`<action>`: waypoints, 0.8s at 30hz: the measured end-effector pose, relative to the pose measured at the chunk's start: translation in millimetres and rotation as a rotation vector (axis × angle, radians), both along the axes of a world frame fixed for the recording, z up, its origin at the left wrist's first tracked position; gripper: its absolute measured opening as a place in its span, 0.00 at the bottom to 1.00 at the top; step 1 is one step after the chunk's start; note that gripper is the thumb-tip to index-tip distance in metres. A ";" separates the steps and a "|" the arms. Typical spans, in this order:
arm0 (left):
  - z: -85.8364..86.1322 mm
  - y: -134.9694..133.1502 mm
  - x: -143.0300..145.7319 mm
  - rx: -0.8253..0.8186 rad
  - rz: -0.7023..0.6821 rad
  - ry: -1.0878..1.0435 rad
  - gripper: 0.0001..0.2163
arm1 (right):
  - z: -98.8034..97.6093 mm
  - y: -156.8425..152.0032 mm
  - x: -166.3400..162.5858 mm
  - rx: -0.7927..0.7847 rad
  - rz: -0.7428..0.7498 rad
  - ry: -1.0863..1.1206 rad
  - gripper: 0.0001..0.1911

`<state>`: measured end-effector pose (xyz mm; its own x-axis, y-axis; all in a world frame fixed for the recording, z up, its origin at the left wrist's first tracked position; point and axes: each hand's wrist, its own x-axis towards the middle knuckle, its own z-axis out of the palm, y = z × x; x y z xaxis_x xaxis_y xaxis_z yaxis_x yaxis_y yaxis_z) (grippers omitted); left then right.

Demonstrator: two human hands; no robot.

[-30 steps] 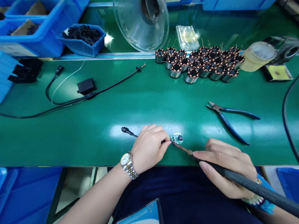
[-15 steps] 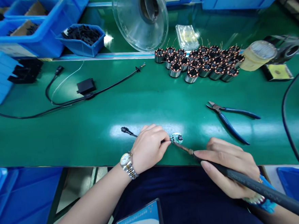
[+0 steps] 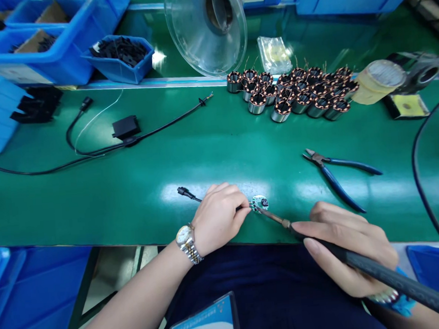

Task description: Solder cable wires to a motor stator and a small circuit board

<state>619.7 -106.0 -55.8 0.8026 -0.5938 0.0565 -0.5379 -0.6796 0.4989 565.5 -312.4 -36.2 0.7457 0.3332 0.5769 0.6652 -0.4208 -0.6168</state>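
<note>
Near the front edge of the green bench lies a small round circuit board [image 3: 260, 202] with a black component on it. My left hand [image 3: 221, 212] is closed, pinching a black cable [image 3: 188, 192] close to its wire end, right at the board's left side. The cable's plug sticks out beyond the knuckles. In my right hand [image 3: 355, 245] is a soldering iron [image 3: 381, 272], gripped like a pen, its tip at the board's lower left near the wire ends. Whether the tip touches a wire or the board I cannot tell.
Blue-handled cutters [image 3: 331, 174] lie open behind my right hand. Several copper-wound motor stators [image 3: 301, 96] stand farther back, below a clear funnel-shaped hood [image 3: 181, 42]. A black cable with a box [image 3: 125, 127] lies at left, near blue bins [image 3: 123, 71]. The iron's cord [image 3: 417, 170] loops at right.
My right hand has shifted slightly to the right with the soldering iron, and the tip has moved a little along the board. My left hand and the cable have stayed in place.
</note>
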 end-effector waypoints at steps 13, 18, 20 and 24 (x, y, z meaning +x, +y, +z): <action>-0.1 0.0 0.4 -0.009 0.001 0.019 0.04 | 11.0 -36.0 -4.8 0.023 -0.174 -0.042 0.19; 2.6 4.3 -2.7 -0.044 -0.034 0.020 0.01 | 9.5 -63.1 0.9 0.114 -0.428 -0.143 0.17; 3.5 7.8 -3.0 -0.060 -0.052 0.012 0.03 | 7.8 -83.1 12.9 0.080 -0.597 -0.218 0.13; 5.3 15.5 -1.9 -0.115 -0.027 -0.103 0.06 | 6.9 -138.1 60.2 -0.160 -0.728 -0.262 0.11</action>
<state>617.8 -90.5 -50.6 0.7733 -0.5995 0.2064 -0.6070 -0.6058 0.5143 625.7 -450.5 -29.3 0.6544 -0.0928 0.7504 0.3032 -0.8769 -0.3729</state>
